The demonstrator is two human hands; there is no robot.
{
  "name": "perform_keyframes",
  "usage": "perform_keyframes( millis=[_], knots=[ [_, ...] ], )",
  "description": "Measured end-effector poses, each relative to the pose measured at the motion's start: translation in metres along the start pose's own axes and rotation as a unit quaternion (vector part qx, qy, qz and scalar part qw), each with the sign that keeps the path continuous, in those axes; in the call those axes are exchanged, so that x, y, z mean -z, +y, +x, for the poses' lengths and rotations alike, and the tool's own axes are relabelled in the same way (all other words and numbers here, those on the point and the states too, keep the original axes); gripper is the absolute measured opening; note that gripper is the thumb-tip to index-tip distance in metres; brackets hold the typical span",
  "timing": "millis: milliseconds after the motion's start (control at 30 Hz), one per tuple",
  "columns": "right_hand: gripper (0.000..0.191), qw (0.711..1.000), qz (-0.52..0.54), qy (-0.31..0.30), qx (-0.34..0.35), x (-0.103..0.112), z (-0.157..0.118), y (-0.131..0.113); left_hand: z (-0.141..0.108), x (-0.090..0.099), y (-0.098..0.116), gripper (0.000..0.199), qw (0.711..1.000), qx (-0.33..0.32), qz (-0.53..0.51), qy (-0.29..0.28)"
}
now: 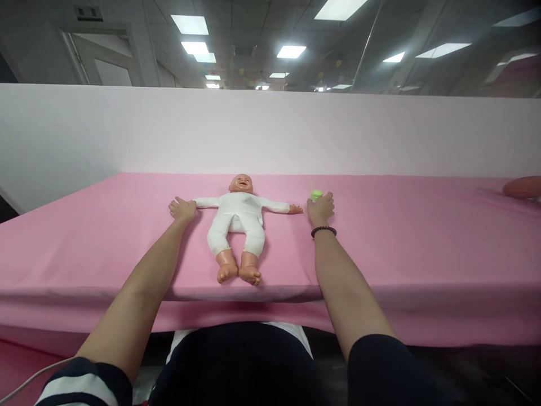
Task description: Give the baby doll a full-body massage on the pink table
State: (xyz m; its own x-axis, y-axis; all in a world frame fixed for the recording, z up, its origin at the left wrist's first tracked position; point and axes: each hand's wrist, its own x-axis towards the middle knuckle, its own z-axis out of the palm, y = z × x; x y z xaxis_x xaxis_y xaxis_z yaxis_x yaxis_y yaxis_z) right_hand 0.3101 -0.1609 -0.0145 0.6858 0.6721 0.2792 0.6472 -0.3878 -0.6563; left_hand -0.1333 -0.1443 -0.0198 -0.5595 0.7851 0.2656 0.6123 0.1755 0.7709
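A baby doll [243,217] in a white cloth body lies on its back on the pink-covered table, head away from me and bare feet towards me. My left hand [182,209] is closed at the end of the doll's outstretched arm on the left; the doll's hand there is hidden in my grasp. Beyond the doll's other hand, my right hand [321,210], with a dark bead bracelet at its wrist, is around a small light green rounded object [316,194]. Its exact kind cannot be made out, as my fingers partly cover it.
The pink cloth [422,242] covers the wide table and hangs over its front edge. A white low wall [270,132] runs along the back. At the far right edge lies a skin-coloured rounded thing [523,187], cut off by the frame. A pale cable [38,373] shows at lower left.
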Motion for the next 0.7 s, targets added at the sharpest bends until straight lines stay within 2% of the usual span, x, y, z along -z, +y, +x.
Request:
perform_keyframes(
  millis=[133, 267, 333, 400, 433, 467, 533, 567, 600, 700],
  knots=[
    [0.060, 0.998, -0.040, -0.029, -0.023, 0.016, -0.001, -0.008, -0.021, -0.001, 0.032, 0.072, 0.988, -0.044, -0.147, 0.017],
    [0.047, 0.987, -0.094, -0.127, -0.008, 0.046, -0.002, -0.023, -0.054, -0.010, 0.075, 0.062, 0.939, -0.098, -0.328, -0.034],
    [0.034, 0.972, -0.122, -0.200, 0.011, 0.060, -0.007, -0.032, -0.073, -0.015, 0.095, 0.054, 0.904, -0.092, -0.408, -0.090],
    [0.031, 0.952, -0.146, -0.265, 0.038, 0.068, -0.015, -0.044, -0.092, -0.018, 0.112, 0.046, 0.868, -0.069, -0.465, -0.161],
    [0.032, 0.942, -0.154, -0.293, 0.054, 0.069, -0.020, -0.051, -0.100, -0.018, 0.118, 0.047, 0.843, -0.043, -0.492, -0.214],
    [0.035, 0.931, -0.161, -0.319, 0.071, 0.070, -0.026, -0.057, -0.108, -0.017, 0.122, 0.053, 0.810, -0.004, -0.516, -0.278],
    [0.044, 0.907, -0.167, -0.370, 0.108, 0.070, -0.037, -0.070, -0.121, -0.013, 0.127, 0.068, 0.727, 0.092, -0.544, -0.409],
    [0.048, 0.894, -0.165, -0.396, 0.127, 0.070, -0.042, -0.075, -0.126, -0.010, 0.128, 0.076, 0.688, 0.134, -0.547, -0.458],
    [0.052, 0.881, -0.161, -0.421, 0.144, 0.071, -0.045, -0.079, -0.130, -0.008, 0.128, 0.084, 0.661, 0.162, -0.545, -0.489],
    [0.058, 0.852, -0.141, -0.469, 0.186, 0.075, -0.049, -0.083, -0.138, -0.001, 0.127, 0.097, 0.638, 0.177, -0.539, -0.521]
  ],
)
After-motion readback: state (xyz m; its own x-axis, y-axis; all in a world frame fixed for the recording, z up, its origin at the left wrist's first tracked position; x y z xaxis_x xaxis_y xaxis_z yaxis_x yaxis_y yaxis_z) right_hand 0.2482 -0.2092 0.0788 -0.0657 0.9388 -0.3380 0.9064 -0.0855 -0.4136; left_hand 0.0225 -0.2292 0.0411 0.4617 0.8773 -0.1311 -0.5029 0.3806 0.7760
